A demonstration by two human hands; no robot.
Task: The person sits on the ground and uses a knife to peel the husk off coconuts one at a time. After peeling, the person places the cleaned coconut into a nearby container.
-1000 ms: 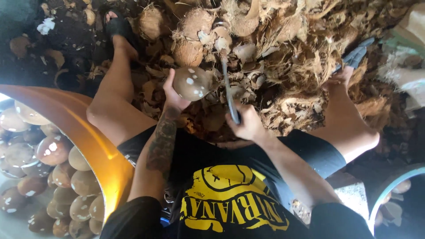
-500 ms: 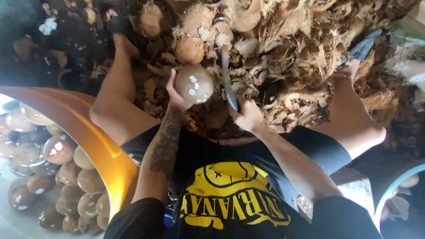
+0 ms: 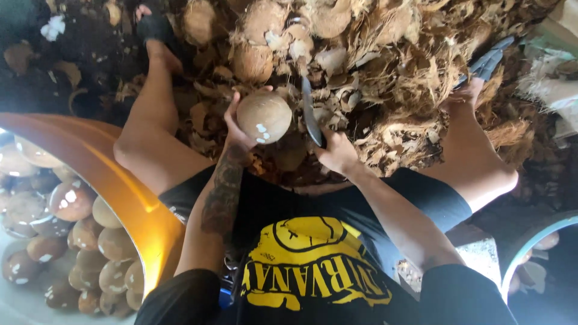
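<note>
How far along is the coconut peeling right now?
Done: many brown peeled coconuts float in the orange tub at the person's left. In hand: the left hand holds a mostly bare coconut with a few white nicks; the right hand grips a knife beside it. Left: more husked coconuts sit among the husk pile ahead.

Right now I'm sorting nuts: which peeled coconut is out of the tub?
The coconut in the left hand, raised over the husk pile; the others lie inside the orange tub.

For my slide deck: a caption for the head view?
Left hand holds a husked coconut; right hand grips a knife beside it.
</note>
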